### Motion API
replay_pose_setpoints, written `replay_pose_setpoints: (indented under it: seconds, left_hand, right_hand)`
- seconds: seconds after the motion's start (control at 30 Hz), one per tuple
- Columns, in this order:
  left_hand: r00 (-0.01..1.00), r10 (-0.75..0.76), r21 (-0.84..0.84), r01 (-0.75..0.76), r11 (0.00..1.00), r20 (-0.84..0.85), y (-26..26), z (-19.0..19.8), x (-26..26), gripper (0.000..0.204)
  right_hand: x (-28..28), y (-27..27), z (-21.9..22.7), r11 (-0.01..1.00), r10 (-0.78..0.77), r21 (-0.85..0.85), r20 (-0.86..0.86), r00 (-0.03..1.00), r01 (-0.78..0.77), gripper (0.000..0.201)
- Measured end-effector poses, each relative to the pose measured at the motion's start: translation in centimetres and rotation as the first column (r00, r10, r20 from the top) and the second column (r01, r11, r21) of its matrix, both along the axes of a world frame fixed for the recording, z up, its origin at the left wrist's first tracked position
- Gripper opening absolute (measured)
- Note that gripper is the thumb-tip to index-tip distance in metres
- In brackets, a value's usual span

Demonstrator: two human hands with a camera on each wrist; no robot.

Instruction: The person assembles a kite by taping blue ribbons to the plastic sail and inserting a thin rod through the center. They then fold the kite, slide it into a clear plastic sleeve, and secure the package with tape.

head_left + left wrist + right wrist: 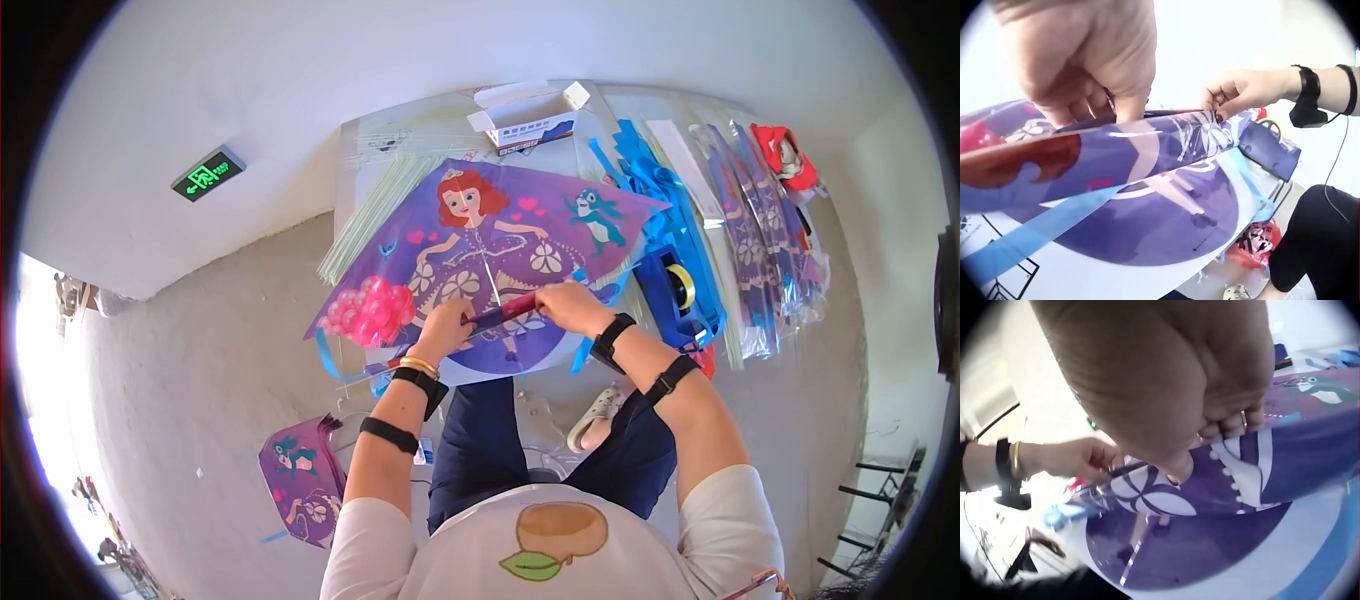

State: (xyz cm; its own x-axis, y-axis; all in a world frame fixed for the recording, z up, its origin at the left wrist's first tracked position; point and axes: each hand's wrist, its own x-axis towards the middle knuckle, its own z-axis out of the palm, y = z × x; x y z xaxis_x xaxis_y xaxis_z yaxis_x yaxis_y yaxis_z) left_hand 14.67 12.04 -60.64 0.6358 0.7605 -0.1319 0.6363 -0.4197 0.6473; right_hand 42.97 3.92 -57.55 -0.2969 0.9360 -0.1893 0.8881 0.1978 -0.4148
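A purple kite sheet point(450, 240) printed with a red-haired figure lies spread over the table. Above its lower part, both hands grip a narrow rolled or folded printed sheet point(515, 308). The left hand point(443, 328) pinches its left part, thumb and fingers curled over the edge, also seen in the left wrist view point(1085, 56). The right hand point(572, 306) pinches the right end of the roll; in the right wrist view the hand point(1172, 381) has its thumb pressed on the patterned film point(1160, 497). The fingertips are partly hidden in the head view.
Pale thin sticks point(375, 215) lie at the left, beside a pink balloon-like bunch point(370, 312). An opened white box point(530, 120) stands at the back. At the right are blue ribbons point(650, 170), a blue tape dispenser point(665, 295) and bagged printed sheets point(755, 235).
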Motion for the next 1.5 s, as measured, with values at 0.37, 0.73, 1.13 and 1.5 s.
replay_pose_setpoints:
  seconds: [0.37, 0.73, 1.13, 1.5]
  left_hand:
    - [0.978, -0.171, -0.099, 0.183, 0.978, 0.123, -6.1, 11.3, -1.2, 0.018]
    - [0.962, -0.263, 0.174, 0.248, 0.953, 0.071, -14.4, 17.8, -1.0, 0.026]
    - [0.764, -0.638, 0.145, 0.624, 0.768, 0.097, -18.5, 23.1, 3.1, 0.017]
    - [0.634, -0.728, 0.659, 0.668, 0.345, -0.261, -19.9, 22.8, 10.1, 0.042]
  right_hand:
    - [0.0, -7.5, 11.7, 0.951, 0.055, 0.310, -0.203, 0.978, 0.011, 0.011]
    - [1.1, -19.4, 16.3, 0.945, -0.211, 0.140, -0.429, 0.878, 0.295, 0.013]
    - [-1.1, -30.4, 17.5, 0.959, -0.157, 0.180, -0.313, 0.937, 0.220, 0.032]
    - [1.2, -41.2, 12.3, 0.908, -0.348, -0.050, -0.646, 0.679, 0.417, 0.026]
